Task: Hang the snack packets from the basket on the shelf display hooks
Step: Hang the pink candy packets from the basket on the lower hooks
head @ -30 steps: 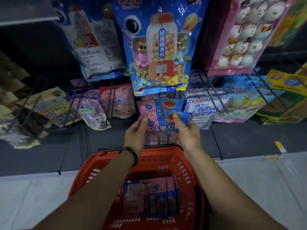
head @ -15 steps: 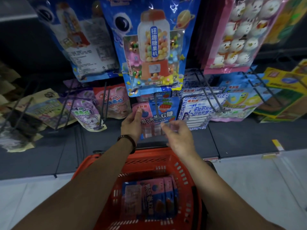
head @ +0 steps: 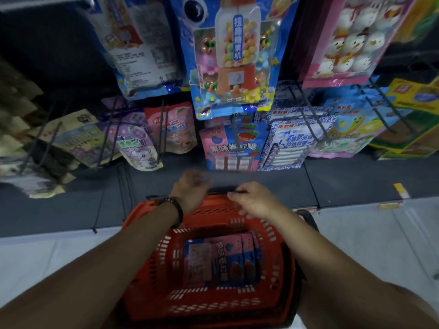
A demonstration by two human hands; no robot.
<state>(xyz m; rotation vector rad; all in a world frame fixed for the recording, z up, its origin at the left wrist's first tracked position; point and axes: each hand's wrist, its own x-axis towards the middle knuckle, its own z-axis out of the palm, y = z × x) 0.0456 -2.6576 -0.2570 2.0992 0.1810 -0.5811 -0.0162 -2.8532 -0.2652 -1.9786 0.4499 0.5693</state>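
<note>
Packets [head: 223,263] lie in basket [head: 147,269] below both empty hands.

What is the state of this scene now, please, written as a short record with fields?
left hand: left hand empty, blurred, above far rim of basket
right hand: right hand empty, over far rim of basket
basket: red basket on the floor, below the shelf
packets in basket: pink-and-blue packets, several, exact count unclear
hooked packet: pink-and-blue packet hangs on the centre hook, untouched by either hand
next step (guess): reach into the basket for another packet
</note>
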